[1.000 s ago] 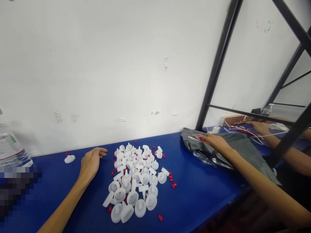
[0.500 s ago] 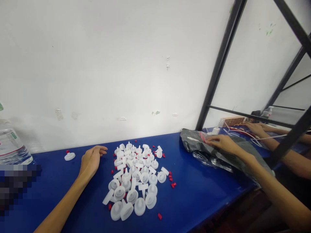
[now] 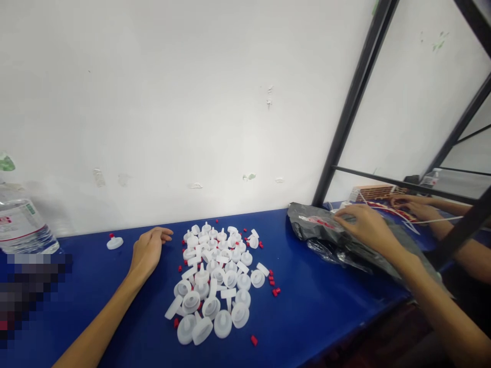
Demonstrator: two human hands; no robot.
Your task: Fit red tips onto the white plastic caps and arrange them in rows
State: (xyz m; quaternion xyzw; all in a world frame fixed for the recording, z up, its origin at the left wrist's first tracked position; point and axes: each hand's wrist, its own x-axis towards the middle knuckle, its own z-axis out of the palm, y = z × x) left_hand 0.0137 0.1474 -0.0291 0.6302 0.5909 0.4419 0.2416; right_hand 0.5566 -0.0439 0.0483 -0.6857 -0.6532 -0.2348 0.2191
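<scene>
My left hand (image 3: 148, 249) rests on the blue table with its fingers loosely stretched to the right, holding nothing. To its right lies a heap of white nozzle caps (image 3: 223, 322), many with flat tabs. A white cap with a red tip (image 3: 114, 242) sits apart on its left. Over a dark grey plastic bag (image 3: 303, 220) is my right hand (image 3: 364, 225), thumb and fingers apart with nothing visible between them. Small red tips (image 3: 321, 222) show on the bag just left of those fingers.
Loose red tips (image 3: 254, 340) lie around the heap. A water bottle (image 3: 28, 225) stands at far left. A black metal frame (image 3: 351, 107) rises behind the bag. Beyond it, another person's hands (image 3: 416, 207) are near white cables and a wooden block (image 3: 370, 192).
My right hand's fingers have parted and lifted from the red pieces on the bag, shifting slightly right. My left hand stays in place. The view has shifted slightly.
</scene>
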